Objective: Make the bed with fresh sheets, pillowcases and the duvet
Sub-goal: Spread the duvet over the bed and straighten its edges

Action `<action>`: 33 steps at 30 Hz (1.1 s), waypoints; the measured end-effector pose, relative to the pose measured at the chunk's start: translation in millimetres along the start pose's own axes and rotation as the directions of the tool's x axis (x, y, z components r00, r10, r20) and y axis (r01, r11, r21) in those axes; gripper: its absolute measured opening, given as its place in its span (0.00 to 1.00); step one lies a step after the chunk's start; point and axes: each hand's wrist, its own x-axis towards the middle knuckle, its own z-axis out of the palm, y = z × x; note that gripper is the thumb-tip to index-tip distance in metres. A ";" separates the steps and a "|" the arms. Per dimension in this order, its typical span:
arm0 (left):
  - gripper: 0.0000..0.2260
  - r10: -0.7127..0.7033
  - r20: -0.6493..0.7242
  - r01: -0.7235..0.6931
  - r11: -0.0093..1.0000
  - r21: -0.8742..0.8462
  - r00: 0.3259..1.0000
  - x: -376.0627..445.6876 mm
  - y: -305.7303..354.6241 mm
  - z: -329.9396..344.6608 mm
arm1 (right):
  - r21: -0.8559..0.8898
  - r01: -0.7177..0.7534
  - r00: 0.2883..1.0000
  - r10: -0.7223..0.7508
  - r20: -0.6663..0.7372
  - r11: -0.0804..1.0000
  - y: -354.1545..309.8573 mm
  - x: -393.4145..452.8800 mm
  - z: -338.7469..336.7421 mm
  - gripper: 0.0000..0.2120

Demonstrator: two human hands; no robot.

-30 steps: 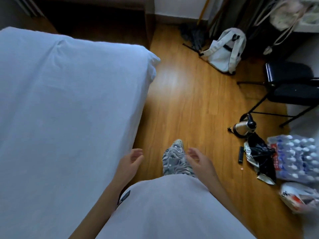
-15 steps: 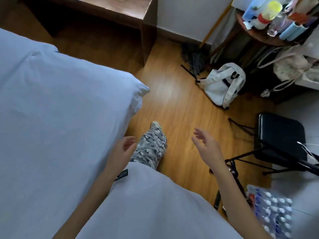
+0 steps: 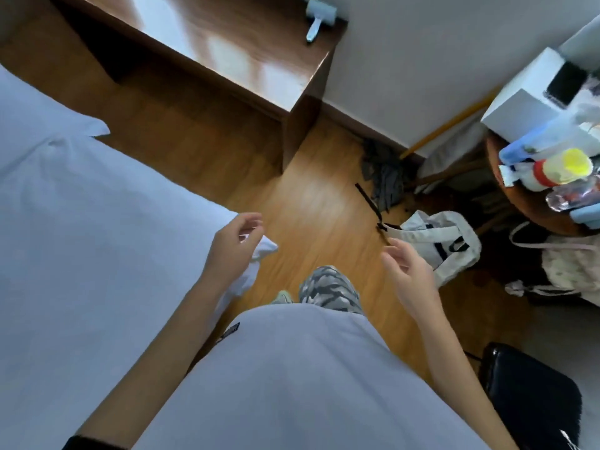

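1. While the person stands at the foot corner of the bed (image 3: 81,254), the head view shows a white sheet (image 3: 97,206) spread over the mattress. It looks smooth on top.
2. The left hand (image 3: 232,248) hangs right over the sheet corner (image 3: 264,246). Its fingers are loosely curled and hold nothing. I cannot tell if it touches the cloth.
3. The right hand (image 3: 407,271) floats over the wooden floor (image 3: 311,196), well apart from the bed. Its fingers are loose and hold nothing.
4. That corner sticks out in a little point past the mattress edge, so I think the job now is to tuck it in.
5. To do it well, pinch the loose point with the left hand, pull it down snug, and push it flat under the mattress (bring the right hand over to lift the mattress edge a bit).
6. Pull gently, or the smooth top may bunch up or the far corner (image 3: 94,129) may slip.
7. No pillowcases or duvet show here, so most of the task looks not yet done.
8. A wooden desk (image 3: 227,60) stands past the bed, and a white backpack (image 3: 444,245) lies on the floor near the right hand.
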 end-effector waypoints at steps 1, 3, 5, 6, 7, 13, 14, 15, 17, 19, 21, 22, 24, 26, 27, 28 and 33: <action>0.11 -0.014 -0.013 0.014 1.000 0.006 1.000 17.8 6.5 -1.2 | -0.004 0.020 1.000 -0.020 0.014 1.000 -11.1 29.3 -4.1 0.16; 0.11 -0.072 -0.041 0.072 0.997 0.015 0.997 49.5 9.9 -1.9 | -0.022 0.057 0.996 -0.055 0.071 0.998 -30.7 85.0 -2.7 0.17; 0.10 -0.157 -0.097 0.160 0.987 0.019 0.983 80.4 6.0 -0.5 | -0.040 0.098 0.985 -0.091 0.147 0.994 -49.5 139.0 8.6 0.16; 0.09 -0.198 -0.125 0.204 0.978 0.037 0.972 97.2 2.8 0.7 | -0.042 0.112 0.976 -0.101 0.193 0.993 -57.4 167.5 16.3 0.16; 0.09 -0.238 -0.148 0.248 0.967 0.052 0.960 113.3 0.3 3.2 | -0.049 0.125 0.964 -0.109 0.244 0.991 -65.5 195.4 23.2 0.15; 0.11 -0.459 -0.369 0.420 0.888 -0.186 0.808 205.8 34.3 2.6 | -0.194 0.397 0.755 -0.199 0.625 0.897 -158.1 355.5 46.0 0.15; 0.11 -0.473 -0.417 0.411 0.881 -0.234 0.776 220.5 45.0 -3.1 | -0.201 0.474 0.704 -0.232 0.671 0.857 -183.4 381.0 48.9 0.15; 0.12 -0.478 -0.459 0.396 0.878 -0.269 0.749 234.6 55.4 -11.1 | -0.196 0.551 0.650 -0.270 0.710 0.811 -211.2 405.7 54.0 0.16; 0.12 -0.499 -0.531 0.370 0.866 -0.336 0.685 259.2 69.5 -29.7 | -0.171 0.668 0.553 -0.329 0.765 0.724 -267.0 453.7 72.1 0.16; 0.13 -0.531 -0.574 0.363 0.847 -0.389 0.623 278.4 74.3 -45.6 | -0.121 0.719 0.482 -0.366 0.796 0.684 -316.1 490.7 96.3 0.17; 0.13 -0.571 -0.592 0.387 0.821 -0.420 0.568 293.5 70.5 -61.5 | -0.087 0.737 0.437 -0.374 0.818 0.670 -359.0 516.5 129.2 0.17; 0.13 -0.596 -0.592 0.408 0.803 -0.435 0.542 299.1 66.0 -69.6 | -0.077 0.746 0.410 -0.366 0.835 0.661 -378.0 525.4 147.9 0.17; 0.13 -0.654 -0.576 0.446 0.756 -0.479 0.489 307.0 52.8 -83.9 | -0.064 0.775 0.346 -0.337 0.875 0.629 -409.6 536.7 187.4 0.17; 0.12 -0.723 -0.547 0.478 0.690 -0.543 0.422 313.6 31.1 -99.4 | -0.064 0.806 0.295 -0.306 0.905 0.588 -433.6 542.4 228.0 0.17; 0.12 -0.757 -0.526 0.485 0.652 -0.582 0.387 318.5 17.9 -110.7 | -0.063 0.818 0.276 -0.294 0.915 0.572 -445.1 544.5 250.0 0.17; 0.12 -0.782 -0.507 0.489 0.623 -0.610 0.364 321.8 7.2 -120.2 | -0.062 0.823 0.263 -0.282 0.923 0.565 -451.9 544.6 266.4 0.17; 0.11 -0.819 -0.494 0.461 0.573 -0.678 0.292 353.9 -61.5 -242.7 | -0.090 0.891 0.191 -0.188 0.963 0.446 -527.6 527.2 381.7 0.16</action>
